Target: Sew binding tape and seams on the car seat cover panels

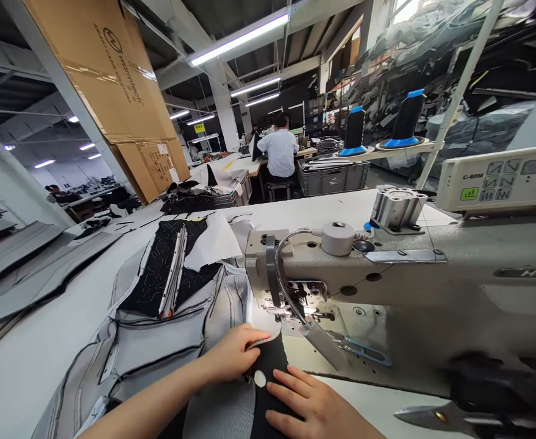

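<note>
My left hand (pixel 236 352) pinches the folded edge of a fabric piece (pixel 272 378) between thumb and fingers, just in front of the sewing machine's needle area. The piece is black on one side and grey on the other, with a white round spot or hole in it. My right hand (pixel 311 402) lies on the black side with its fingers spread. Behind both hands stands the sewing machine (pixel 414 262), its lamp lit over the presser foot (pixel 279 314). To the left, sewn grey panels (pixel 158 341) spread over the table, running under my left forearm.
Thread snips (pixel 363 350) lie on the machine bed, and scissors (pixel 425 417) at the lower right. Two black thread cones (pixel 355 131) stand behind the machine. Stacked grey panels (pixel 30 262) cover the table's left side. A person in a light shirt (pixel 280 152) sits farther back.
</note>
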{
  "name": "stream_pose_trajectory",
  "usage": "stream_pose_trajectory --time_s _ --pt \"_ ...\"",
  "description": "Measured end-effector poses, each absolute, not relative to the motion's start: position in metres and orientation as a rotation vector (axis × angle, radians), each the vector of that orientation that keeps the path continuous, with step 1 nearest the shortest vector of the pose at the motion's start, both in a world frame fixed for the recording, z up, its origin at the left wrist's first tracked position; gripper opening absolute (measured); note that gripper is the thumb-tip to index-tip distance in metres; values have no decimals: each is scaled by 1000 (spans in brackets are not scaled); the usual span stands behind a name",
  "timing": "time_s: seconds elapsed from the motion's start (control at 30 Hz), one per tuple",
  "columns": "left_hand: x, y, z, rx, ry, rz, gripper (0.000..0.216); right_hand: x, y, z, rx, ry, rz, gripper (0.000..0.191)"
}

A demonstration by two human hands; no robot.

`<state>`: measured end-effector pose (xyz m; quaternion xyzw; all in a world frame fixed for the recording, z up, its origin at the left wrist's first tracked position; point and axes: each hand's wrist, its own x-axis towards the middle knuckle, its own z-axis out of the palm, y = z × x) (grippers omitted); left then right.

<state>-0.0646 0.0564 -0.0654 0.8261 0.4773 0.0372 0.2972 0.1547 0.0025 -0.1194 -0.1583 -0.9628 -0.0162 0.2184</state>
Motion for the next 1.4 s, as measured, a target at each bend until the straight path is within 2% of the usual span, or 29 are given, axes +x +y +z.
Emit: stream_pose_trajectory --time_s 0.07,0.13,0.2,0.37,0.5,0.7,0.9,1.07,1.27,1.4 --pt "-61 52 -66 2260 1289 52 41 159 0 -109 -473 -2744 176 42" --pt "-54 44 -67 2404 1373 -77 48 163 -2 -103 -492 -2777 380 62" --pt "-47 38 -66 2539 1452 -244 54 165 -3 -103 -511 -2770 450 69" --pt "-45 44 -62 2512 1351 -320 49 164 -6 -114 -526 -2705 280 41" --pt "-45 57 -61 2432 1322 -322 42 162 -8 -118 -553 -2647 160 33" --pt "-28 63 -62 2497 1354 -379 38 159 -2 -122 -659 -2625 173 36" --pt "-21 55 -46 2585 1430 -646 33 166 5 -113 -490 -2791 354 57" --pt "-23 64 -41 2466 1260 -513 25 161 -2 -114 -513 -2734 260 36" --pt "-9 72 -48 2533 1252 -633 27 148 1 -119 -639 -2674 252 36" --pt "-1 71 -53 2668 1249 -600 30 140 13 -116 -642 -2674 286 43"
